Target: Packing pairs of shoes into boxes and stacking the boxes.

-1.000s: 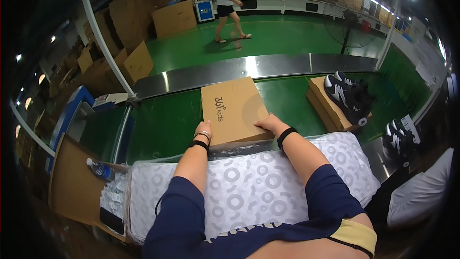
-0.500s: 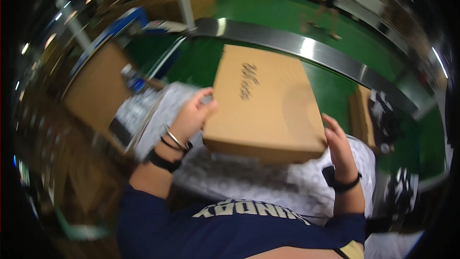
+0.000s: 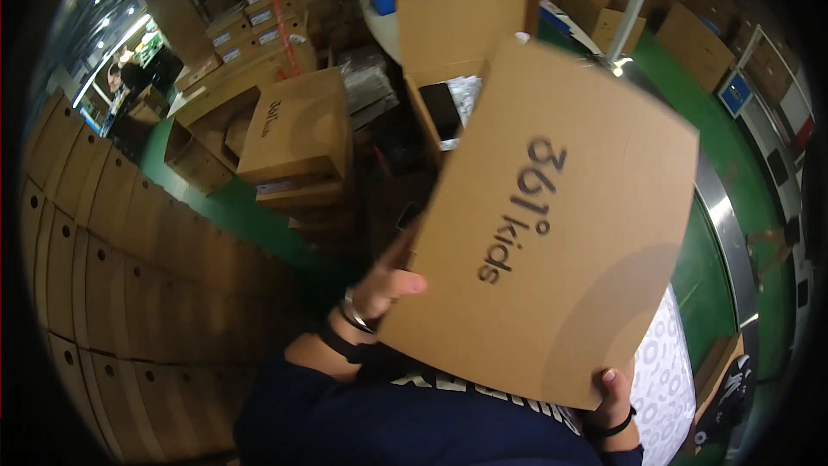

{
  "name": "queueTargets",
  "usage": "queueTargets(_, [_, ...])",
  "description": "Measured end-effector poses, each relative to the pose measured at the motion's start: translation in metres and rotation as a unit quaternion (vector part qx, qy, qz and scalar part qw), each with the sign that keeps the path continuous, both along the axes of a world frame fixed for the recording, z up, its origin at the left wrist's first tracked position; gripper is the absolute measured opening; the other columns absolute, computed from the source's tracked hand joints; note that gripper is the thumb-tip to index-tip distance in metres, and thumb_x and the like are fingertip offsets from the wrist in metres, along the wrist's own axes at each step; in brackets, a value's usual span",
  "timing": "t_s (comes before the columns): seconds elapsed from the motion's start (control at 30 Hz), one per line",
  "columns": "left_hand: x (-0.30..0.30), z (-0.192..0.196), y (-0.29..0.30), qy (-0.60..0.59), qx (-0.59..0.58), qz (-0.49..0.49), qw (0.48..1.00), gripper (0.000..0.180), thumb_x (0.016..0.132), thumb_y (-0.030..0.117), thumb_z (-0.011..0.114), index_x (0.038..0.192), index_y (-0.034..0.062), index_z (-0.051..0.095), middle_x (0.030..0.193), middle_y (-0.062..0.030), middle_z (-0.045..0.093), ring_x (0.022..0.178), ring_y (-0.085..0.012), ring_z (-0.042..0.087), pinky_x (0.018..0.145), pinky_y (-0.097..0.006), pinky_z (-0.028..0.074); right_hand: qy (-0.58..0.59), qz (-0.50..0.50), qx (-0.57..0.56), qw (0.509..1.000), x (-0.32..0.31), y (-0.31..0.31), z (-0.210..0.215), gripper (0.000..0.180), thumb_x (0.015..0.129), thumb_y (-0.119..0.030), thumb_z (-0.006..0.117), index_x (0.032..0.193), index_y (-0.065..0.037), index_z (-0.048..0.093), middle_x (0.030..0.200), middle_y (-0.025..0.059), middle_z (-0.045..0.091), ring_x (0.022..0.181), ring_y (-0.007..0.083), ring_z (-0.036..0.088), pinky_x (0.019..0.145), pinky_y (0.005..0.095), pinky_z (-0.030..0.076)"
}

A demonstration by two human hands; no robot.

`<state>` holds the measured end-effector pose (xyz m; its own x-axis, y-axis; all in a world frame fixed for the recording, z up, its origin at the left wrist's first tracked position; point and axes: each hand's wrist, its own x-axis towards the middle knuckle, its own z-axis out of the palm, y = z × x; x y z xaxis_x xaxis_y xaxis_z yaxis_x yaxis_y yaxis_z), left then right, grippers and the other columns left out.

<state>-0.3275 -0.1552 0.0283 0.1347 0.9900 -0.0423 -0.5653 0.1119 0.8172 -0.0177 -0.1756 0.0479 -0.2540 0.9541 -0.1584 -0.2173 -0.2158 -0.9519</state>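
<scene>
A brown cardboard shoe box [image 3: 552, 224] with dark print on its lid fills the middle of the view, lifted and tilted in the air. My left hand [image 3: 388, 280] grips its left edge, a bracelet and a dark band on the wrist. My right hand [image 3: 614, 397] grips the box's lower right corner, with a black wristband. Both forearms come up from my dark blue sleeves. The box hides most of what lies behind it.
A stack of similar brown boxes [image 3: 293, 142] stands to the left on the green floor. A wall of stacked perforated cartons [image 3: 95, 250] runs along the far left. An open carton [image 3: 448, 26] is behind. A white patterned table surface [image 3: 668, 371] and conveyor [image 3: 720, 224] lie right.
I have lifted the shoe box off the patterned table and swung round to the left with it; the view now faces the stacked cartons instead of the conveyor.
</scene>
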Motion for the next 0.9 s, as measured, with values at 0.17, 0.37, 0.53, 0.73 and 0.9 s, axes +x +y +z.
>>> queueTargets(0.17, [-0.158,0.031,-0.017,0.059,0.056,0.172,0.982,0.063,0.066,0.025,0.056,0.12,-0.0036,0.041,0.111,-0.0136,0.053,0.098,-0.0248,0.055,0.083,-0.034,0.046,0.071,0.083,0.078,0.991,-0.132,0.069,0.011,0.087,0.066,-0.042,0.067,0.128,0.002,0.025,0.121,0.0139,0.042,0.111,0.0232,0.042,0.092,0.0344,0.035])
queueTargets(0.37, [-0.321,0.09,0.028,0.07,0.071,0.241,0.965,0.044,0.081,0.035,0.047,0.108,0.0003,0.05,0.095,-0.0099,0.058,0.083,-0.0201,0.058,0.071,-0.031,0.049,0.177,0.216,0.143,0.949,-0.337,0.171,0.038,0.051,0.084,-0.032,0.048,0.123,-0.001,0.038,0.115,0.0116,0.049,0.102,0.0202,0.051,0.087,0.0315,0.041])
queueTargets(0.53, [-0.434,0.05,0.072,0.089,0.004,0.25,0.964,0.047,0.083,0.039,0.047,0.11,0.0009,0.051,0.101,-0.0107,0.058,0.088,-0.0216,0.057,0.078,-0.032,0.046,0.259,0.353,0.095,0.894,-0.461,0.238,-0.011,0.051,0.086,-0.024,0.049,0.129,-0.007,0.026,0.118,0.0106,0.045,0.106,0.0193,0.046,0.089,0.0329,0.039])
queueTargets(0.73, [-0.543,-0.024,0.074,0.594,-0.168,0.263,0.741,0.065,0.074,0.039,0.062,0.119,-0.0044,0.043,0.115,-0.0195,0.052,0.101,-0.0299,0.052,0.088,-0.038,0.039,0.071,0.305,0.05,0.948,-0.476,0.204,-0.066,0.07,0.082,-0.02,0.057,0.133,0.005,0.016,0.123,0.0164,0.042,0.113,0.0201,0.041,0.096,0.0289,0.032])
queueTargets(0.9, [-0.389,0.079,0.102,0.67,0.132,0.328,0.652,0.04,0.083,0.013,0.055,0.119,0.0021,0.044,0.109,-0.0138,0.054,0.09,-0.0159,0.056,0.08,-0.026,0.043,-0.126,0.318,0.25,0.906,-0.36,0.184,-0.07,0.052,0.081,-0.026,0.058,0.119,0.005,0.042,0.107,0.0171,0.055,0.098,0.0227,0.054,0.085,0.0317,0.042])
